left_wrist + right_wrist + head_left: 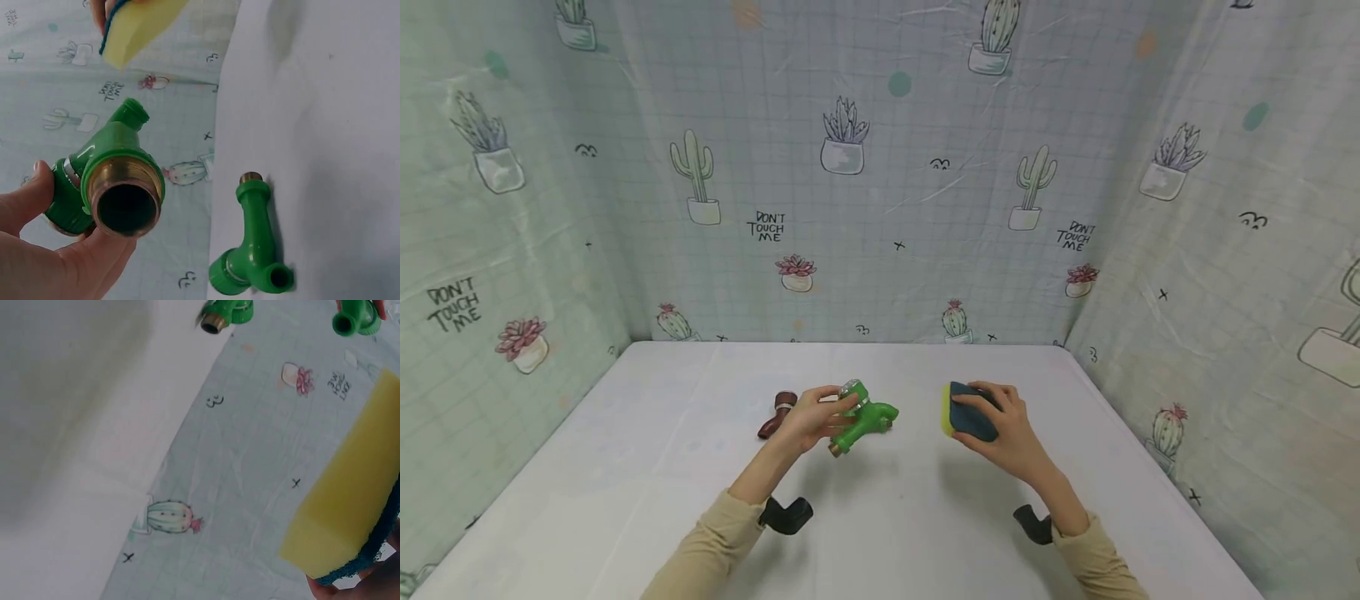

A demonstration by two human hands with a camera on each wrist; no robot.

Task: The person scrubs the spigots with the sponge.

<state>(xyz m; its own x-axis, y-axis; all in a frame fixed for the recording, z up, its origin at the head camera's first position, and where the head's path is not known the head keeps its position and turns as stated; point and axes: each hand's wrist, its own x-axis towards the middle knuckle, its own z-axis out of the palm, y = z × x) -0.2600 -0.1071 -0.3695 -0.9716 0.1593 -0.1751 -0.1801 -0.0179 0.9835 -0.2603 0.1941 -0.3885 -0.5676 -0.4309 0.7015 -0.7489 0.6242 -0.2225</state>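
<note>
In the head view, my left hand (812, 417) holds a green Y-shaped pipe fitting (868, 417) by its ringed cap, above the table. Its wide copper-coloured opening faces the left wrist camera, where the pipe fitting (115, 137) shows large. My right hand (1011, 429) grips a yellow sponge with a dark blue scouring side (973, 412), raised clear of the table. The left wrist view shows a second green pipe fitting (256, 231) lying on the table. Beside my left hand in the head view lies a dark red-brown ringed piece (777, 415), partly hidden; I cannot tell whether it is that second fitting.
The white table (895, 533) reaches back to a cactus-printed curtain (880, 200), which also stands along both sides. Small black pieces (787, 515) sit at both wrists. Shadows of the hands fall on the tabletop between the arms.
</note>
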